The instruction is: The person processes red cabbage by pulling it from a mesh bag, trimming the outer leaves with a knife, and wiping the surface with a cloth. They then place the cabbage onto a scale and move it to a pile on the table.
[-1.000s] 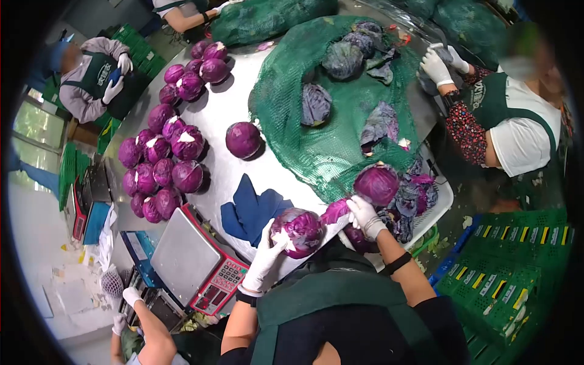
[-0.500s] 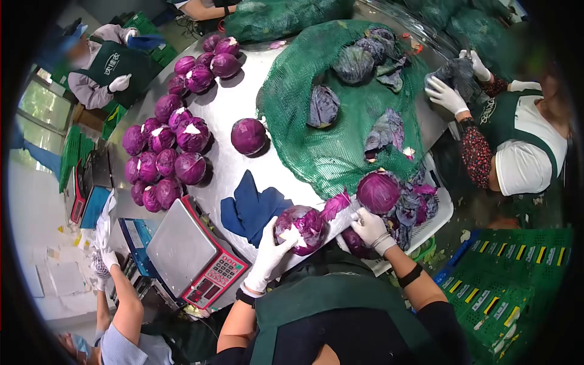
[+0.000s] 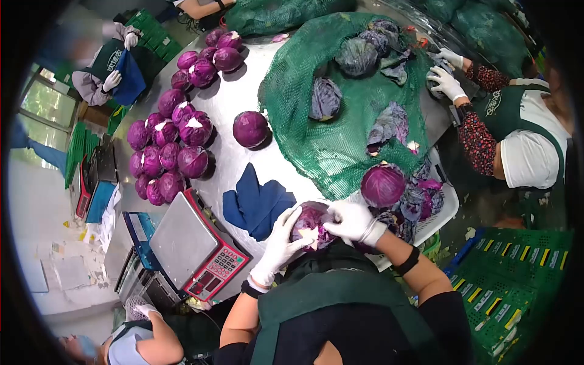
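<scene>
A red cabbage (image 3: 313,219) with a pale cut stem is at the near edge of the table, in front of my body. My gloved left hand (image 3: 280,244) grips its left side, thumb near the stem. From the right, my gloved right hand (image 3: 353,221) has its fingers bent against the same cabbage; whether they pinch a leaf is hidden. Just left of it lies a crumpled blue cloth (image 3: 255,204). Another red cabbage (image 3: 383,184) rests to the right, on a white crate (image 3: 447,213) of loose outer leaves (image 3: 420,204).
A green mesh bag (image 3: 292,128) with wilted cabbages spreads over the table. Several trimmed cabbages (image 3: 193,128) are grouped at left, near a red scale (image 3: 213,267). Green crates (image 3: 505,292) stand at right. Co-workers are around the table; one's gloved hands (image 3: 447,82) hold a cabbage.
My right hand has moved left from the crate's edge onto the cabbage in my left hand. A loose purple leaf there is no longer visible. A co-worker at upper left has raised a blue cloth.
</scene>
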`<action>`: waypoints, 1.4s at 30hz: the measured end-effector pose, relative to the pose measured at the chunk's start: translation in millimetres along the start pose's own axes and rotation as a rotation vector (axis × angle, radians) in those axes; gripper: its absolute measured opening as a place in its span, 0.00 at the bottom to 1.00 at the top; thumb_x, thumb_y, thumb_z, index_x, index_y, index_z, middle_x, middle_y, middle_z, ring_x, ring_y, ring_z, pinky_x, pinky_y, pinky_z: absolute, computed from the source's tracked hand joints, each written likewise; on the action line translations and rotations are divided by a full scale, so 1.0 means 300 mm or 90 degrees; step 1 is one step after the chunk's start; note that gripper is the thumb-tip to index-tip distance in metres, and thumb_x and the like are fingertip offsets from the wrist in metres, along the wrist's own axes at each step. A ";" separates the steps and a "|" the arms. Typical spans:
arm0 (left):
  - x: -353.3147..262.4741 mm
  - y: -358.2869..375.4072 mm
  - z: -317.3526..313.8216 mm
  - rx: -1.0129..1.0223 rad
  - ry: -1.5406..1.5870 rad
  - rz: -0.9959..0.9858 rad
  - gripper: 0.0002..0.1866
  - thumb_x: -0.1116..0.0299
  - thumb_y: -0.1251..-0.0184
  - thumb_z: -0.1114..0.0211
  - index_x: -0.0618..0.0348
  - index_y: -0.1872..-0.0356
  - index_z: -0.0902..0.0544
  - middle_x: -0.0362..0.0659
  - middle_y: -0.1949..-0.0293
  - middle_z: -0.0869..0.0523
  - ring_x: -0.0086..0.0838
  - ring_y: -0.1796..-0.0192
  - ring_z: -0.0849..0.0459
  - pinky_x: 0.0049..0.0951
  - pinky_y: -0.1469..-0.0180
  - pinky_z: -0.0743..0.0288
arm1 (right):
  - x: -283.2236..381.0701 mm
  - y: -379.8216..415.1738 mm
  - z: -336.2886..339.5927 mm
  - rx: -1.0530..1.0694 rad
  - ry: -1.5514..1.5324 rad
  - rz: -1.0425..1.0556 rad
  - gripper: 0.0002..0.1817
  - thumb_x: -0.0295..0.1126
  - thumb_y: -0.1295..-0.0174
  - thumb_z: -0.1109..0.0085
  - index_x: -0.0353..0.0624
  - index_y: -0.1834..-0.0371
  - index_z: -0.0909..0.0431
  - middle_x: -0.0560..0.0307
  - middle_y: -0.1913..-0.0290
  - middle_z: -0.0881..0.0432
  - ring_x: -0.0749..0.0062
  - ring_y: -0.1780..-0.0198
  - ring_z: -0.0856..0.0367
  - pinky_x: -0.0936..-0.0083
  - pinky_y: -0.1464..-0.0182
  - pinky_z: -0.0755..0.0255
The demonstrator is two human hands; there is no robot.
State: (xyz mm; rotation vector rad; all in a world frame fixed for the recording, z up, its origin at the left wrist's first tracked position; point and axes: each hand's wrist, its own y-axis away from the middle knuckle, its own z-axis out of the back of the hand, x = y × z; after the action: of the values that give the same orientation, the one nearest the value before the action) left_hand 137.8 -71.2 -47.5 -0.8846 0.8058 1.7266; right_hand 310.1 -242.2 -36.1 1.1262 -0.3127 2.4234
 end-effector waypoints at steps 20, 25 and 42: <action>0.059 -0.163 -0.018 -0.161 0.095 0.053 0.20 0.61 0.30 0.46 0.60 0.42 0.27 0.53 0.53 0.21 0.44 0.50 0.21 0.34 0.48 0.28 | -0.017 0.192 -0.108 -0.091 0.006 0.059 0.08 0.32 0.45 0.42 0.47 0.63 0.23 0.54 0.70 0.24 0.60 0.71 0.21 0.68 0.70 0.26; 0.054 -0.208 0.017 -0.249 0.097 0.085 0.17 0.63 0.29 0.48 0.64 0.46 0.24 0.55 0.51 0.21 0.44 0.47 0.23 0.36 0.43 0.31 | -0.125 0.229 -0.011 -0.111 -0.072 -0.214 0.15 0.34 0.48 0.34 0.43 0.58 0.22 0.57 0.64 0.21 0.69 0.68 0.21 0.76 0.66 0.26; 0.022 -0.234 0.080 -0.343 0.235 0.171 0.27 0.58 0.39 0.36 0.66 0.44 0.27 0.58 0.50 0.22 0.43 0.47 0.22 0.35 0.42 0.30 | -0.201 0.225 0.078 -0.056 0.131 -0.220 0.21 0.33 0.49 0.34 0.44 0.51 0.25 0.53 0.61 0.24 0.58 0.62 0.20 0.69 0.59 0.25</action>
State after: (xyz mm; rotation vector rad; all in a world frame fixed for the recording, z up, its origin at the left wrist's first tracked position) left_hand 198.6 -28.0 -48.6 -1.5499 0.7255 2.0952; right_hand 327.1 -328.3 -68.5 0.8091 -0.1425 2.1703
